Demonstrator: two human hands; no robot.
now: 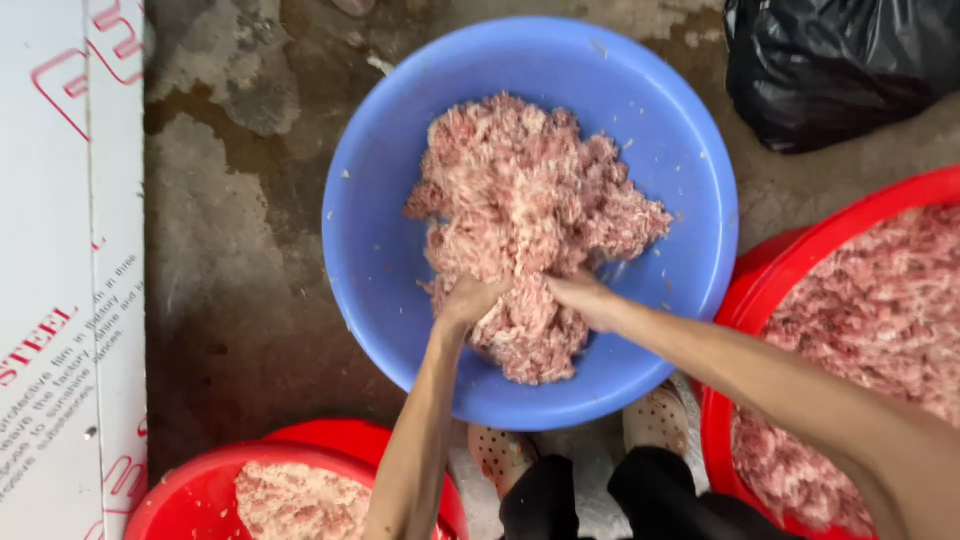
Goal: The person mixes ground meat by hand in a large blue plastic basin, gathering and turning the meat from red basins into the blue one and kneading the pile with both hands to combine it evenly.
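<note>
Stained concrete floor (230, 250) — blue basin (370, 250); left hand (470, 298) and right hand (585, 297), fingers sunk in minced meat (520, 200), grip hidden.

Both hands (470, 298) (585, 295) deep in minced meat (520, 200), blue basin (380, 260).

White protective-film sheet (60, 270) with red and grey print, flat along left edge
</note>
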